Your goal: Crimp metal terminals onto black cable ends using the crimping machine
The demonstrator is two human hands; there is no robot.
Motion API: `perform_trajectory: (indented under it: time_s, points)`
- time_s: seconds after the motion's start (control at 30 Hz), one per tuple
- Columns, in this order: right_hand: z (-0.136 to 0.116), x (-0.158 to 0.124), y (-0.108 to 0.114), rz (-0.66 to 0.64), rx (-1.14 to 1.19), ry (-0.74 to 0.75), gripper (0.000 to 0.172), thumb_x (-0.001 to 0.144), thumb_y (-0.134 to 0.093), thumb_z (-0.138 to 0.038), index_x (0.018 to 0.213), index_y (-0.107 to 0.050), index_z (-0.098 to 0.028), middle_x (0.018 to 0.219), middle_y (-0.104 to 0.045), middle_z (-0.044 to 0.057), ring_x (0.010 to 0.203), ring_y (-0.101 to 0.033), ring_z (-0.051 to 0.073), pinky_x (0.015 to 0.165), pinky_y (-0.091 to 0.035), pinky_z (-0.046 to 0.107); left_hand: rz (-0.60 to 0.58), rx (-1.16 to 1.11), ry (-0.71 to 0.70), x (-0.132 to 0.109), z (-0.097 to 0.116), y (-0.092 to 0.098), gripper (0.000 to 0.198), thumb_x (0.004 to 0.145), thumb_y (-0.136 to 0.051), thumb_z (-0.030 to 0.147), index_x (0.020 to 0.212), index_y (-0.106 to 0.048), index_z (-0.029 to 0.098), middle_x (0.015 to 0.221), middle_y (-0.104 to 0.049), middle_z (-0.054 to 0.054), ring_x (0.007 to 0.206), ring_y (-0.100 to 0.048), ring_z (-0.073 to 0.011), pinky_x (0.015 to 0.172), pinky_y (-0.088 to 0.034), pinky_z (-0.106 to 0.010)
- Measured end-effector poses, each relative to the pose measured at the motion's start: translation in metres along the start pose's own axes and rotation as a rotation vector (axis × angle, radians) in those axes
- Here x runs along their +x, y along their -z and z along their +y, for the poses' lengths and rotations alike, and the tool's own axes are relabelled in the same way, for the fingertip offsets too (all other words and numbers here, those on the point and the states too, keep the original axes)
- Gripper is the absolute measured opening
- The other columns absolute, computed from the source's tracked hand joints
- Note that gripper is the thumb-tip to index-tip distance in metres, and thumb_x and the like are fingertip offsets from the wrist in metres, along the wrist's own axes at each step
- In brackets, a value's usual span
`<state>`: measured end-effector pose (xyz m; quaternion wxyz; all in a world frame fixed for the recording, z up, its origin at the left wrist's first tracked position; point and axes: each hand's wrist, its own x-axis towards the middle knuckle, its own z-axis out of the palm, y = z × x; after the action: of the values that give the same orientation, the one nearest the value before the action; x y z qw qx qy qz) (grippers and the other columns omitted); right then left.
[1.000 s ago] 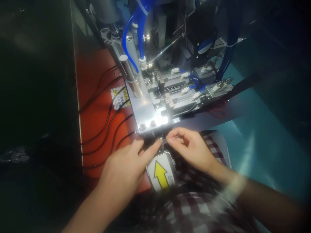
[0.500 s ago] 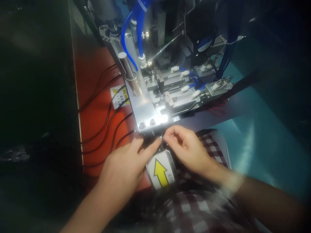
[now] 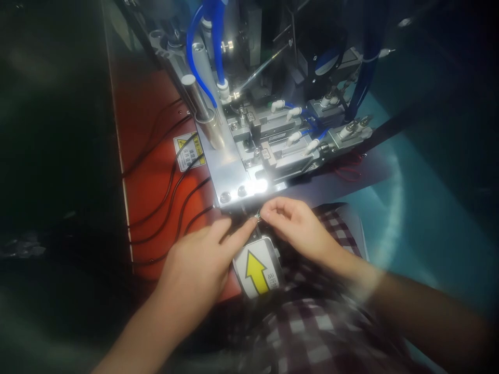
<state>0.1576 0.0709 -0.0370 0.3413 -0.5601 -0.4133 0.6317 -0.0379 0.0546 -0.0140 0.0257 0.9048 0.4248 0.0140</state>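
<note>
My left hand (image 3: pixel 200 254) reaches in palm down, with one digit stretched out to the right. Its tip touches a small shiny metal piece (image 3: pixel 258 217) just below the front edge of the machine's bright metal plate (image 3: pixel 230 179). The rest of its fingers are bent down and partly hidden. Facing it, my right hand (image 3: pixel 294 226) is closed in a pinch, thumb against index finger, right beside that piece. What lies inside the pinch is too small to make out. Below the fingertips is a white block with a yellow arrow (image 3: pixel 256 270).
Metal slide units (image 3: pixel 288 156) with white fittings and blue air tubes (image 3: pixel 220 47) stand behind the plate. A steel post (image 3: pixel 197 98) rises at its left. Black cables (image 3: pixel 171 182) cross the orange-red base, near a warning label (image 3: pixel 189 151). Checked cloth (image 3: pixel 307 327) covers my lap.
The view has shifted slightly, so the machine sits a little further up and left. Both hands keep nearly the same pose at the small metal piece.
</note>
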Motion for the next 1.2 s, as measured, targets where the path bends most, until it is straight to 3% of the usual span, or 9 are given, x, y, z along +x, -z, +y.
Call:
perform_trajectory:
  time_s: [0.13, 0.33, 0.5, 0.6, 0.83, 1.2]
  points:
    - [0.002, -0.002, 0.005, 0.011, 0.042, -0.027, 0.016, 0.084, -0.061, -0.030, 0.077, -0.061, -0.015, 0.052, -0.042, -0.008, 0.044, -0.033, 0.006, 0.041, -0.024, 0.020, -0.020, -0.010, 0.018, 0.000, -0.001, -0.001, 0.053, 0.086, -0.041, 0.010, 0.134, -0.054, 0.029, 0.078, -0.056, -0.003, 0.058, -0.052, -0.0146, 0.047, -0.029, -0.024]
    - [0.002, -0.005, 0.006, 0.004, 0.016, -0.007, 0.010, 0.080, -0.064, -0.026, 0.076, -0.063, -0.017, 0.061, -0.053, -0.004, 0.046, -0.041, 0.007, 0.041, -0.032, 0.020, -0.052, 0.011, 0.030, -0.002, 0.000, -0.001, 0.054, 0.087, -0.040, 0.010, 0.136, -0.051, 0.030, 0.080, -0.056, -0.003, 0.058, -0.051, -0.0138, 0.047, -0.029, -0.024]
    - [0.002, -0.002, 0.002, -0.013, 0.019, -0.027, 0.013, 0.080, -0.063, -0.027, 0.072, -0.061, -0.016, 0.056, -0.049, -0.006, 0.045, -0.039, 0.007, 0.042, -0.032, 0.020, -0.029, 0.004, 0.006, -0.001, -0.001, -0.001, 0.054, 0.088, -0.039, 0.010, 0.136, -0.051, 0.030, 0.081, -0.056, -0.003, 0.056, -0.050, -0.0131, 0.046, -0.029, -0.023]
    - [0.002, -0.003, 0.002, -0.002, -0.015, 0.004, 0.012, 0.080, -0.063, -0.025, 0.073, -0.061, -0.016, 0.061, -0.054, -0.003, 0.050, -0.046, 0.009, 0.046, -0.038, 0.021, -0.045, 0.019, 0.017, -0.002, -0.001, 0.000, 0.055, 0.088, -0.038, 0.009, 0.137, -0.050, 0.030, 0.084, -0.057, -0.003, 0.059, -0.052, -0.0140, 0.047, -0.031, -0.024]
    - [0.005, -0.010, 0.003, 0.155, -0.196, 0.196, 0.009, 0.080, -0.065, -0.025, 0.079, -0.065, -0.016, 0.064, -0.057, -0.001, 0.052, -0.046, 0.010, 0.045, -0.037, 0.023, -0.049, 0.030, 0.007, -0.002, -0.001, -0.001, 0.054, 0.089, -0.042, 0.012, 0.138, -0.050, 0.030, 0.084, -0.058, -0.003, 0.062, -0.055, -0.0156, 0.049, -0.032, -0.025]
    - [0.012, -0.011, 0.003, 0.193, -0.393, 0.514, 0.006, 0.083, -0.063, -0.013, 0.086, -0.067, -0.016, 0.079, -0.063, 0.003, 0.065, -0.057, 0.012, 0.058, -0.047, 0.025, -0.032, -0.004, 0.015, 0.000, -0.001, 0.001, 0.051, 0.088, -0.042, 0.014, 0.134, -0.055, 0.029, 0.079, -0.057, -0.003, 0.059, -0.054, -0.0152, 0.048, -0.032, -0.024]
